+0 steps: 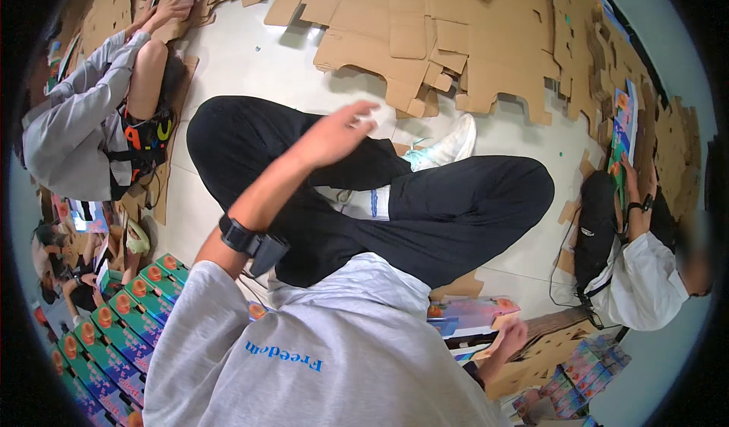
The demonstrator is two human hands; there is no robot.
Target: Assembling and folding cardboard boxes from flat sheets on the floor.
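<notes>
Colourful box (472,314) touches the loosely curled right hand (510,337) by pale floor (250,62); left hand (338,132) hangs released, fingers spread

I sit cross-legged on the floor (250,62). Flat cardboard blanks (440,39) lie spread ahead of my knees. A row of printed boxes (114,336) lies on the floor at my lower left; another printed box (474,314) sits by my right hip. One person sits at my left, another at my right, holding a box (624,127) upright.
</notes>
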